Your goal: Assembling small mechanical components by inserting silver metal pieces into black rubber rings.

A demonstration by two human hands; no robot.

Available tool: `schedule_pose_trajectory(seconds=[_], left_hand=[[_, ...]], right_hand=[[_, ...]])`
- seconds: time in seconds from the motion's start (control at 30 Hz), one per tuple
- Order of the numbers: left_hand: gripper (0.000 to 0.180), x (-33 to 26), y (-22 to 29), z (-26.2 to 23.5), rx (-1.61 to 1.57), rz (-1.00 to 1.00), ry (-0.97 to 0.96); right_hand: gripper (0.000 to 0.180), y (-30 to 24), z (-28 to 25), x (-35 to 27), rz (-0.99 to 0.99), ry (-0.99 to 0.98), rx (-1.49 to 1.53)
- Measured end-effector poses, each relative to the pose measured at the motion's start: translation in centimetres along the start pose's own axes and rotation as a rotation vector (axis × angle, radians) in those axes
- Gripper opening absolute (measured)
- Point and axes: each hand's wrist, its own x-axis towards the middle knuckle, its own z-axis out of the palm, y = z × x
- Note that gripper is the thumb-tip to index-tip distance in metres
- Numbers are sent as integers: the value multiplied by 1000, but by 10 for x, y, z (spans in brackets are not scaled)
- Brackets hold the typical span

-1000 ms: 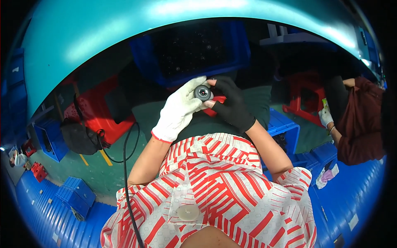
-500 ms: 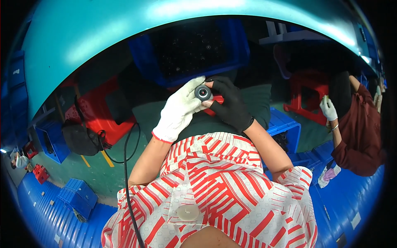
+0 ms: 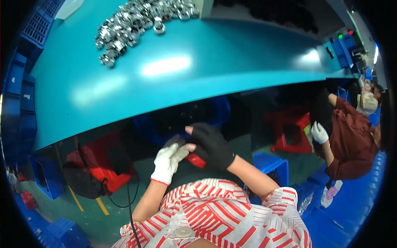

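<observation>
My left hand (image 3: 165, 162), in a white knit glove, is closed at its fingertips on a small dark part (image 3: 172, 141). Blur hides most of that part's shape, though half a second earlier it showed as a round dark piece with a ringed centre. Close by on the right is my right hand (image 3: 214, 148), in a black glove with bare thumb and fingertip, its thumb and finger spread apart around nothing. Below both hands, a blue bin (image 3: 223, 111) holds dark pieces with small bright centres.
A teal tabletop (image 3: 248, 53) spans the view ahead, bearing a heap of shiny metal rings (image 3: 136, 25). Red stools (image 3: 103, 159) stand left and right. A black cable (image 3: 130, 206) hangs by my left arm. At right sits a person in a dark red top (image 3: 351, 140).
The view has tilted up, bringing the metal rings into sight. My right hand has come away from the round dark part, which stays with my left hand.
</observation>
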Motion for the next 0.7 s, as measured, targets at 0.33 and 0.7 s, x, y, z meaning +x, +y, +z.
schedule_pose_trajectory(seconds=[0.33, 0.7], left_hand=[[45, 4, -5, 9, 56, 7, -5], [35, 4, 6, 18, 40, 32, 136]], right_hand=[[23, 53, -132, 166, -183, 400, -321], [56, 153, -154, 279, -10, 448, -890]])
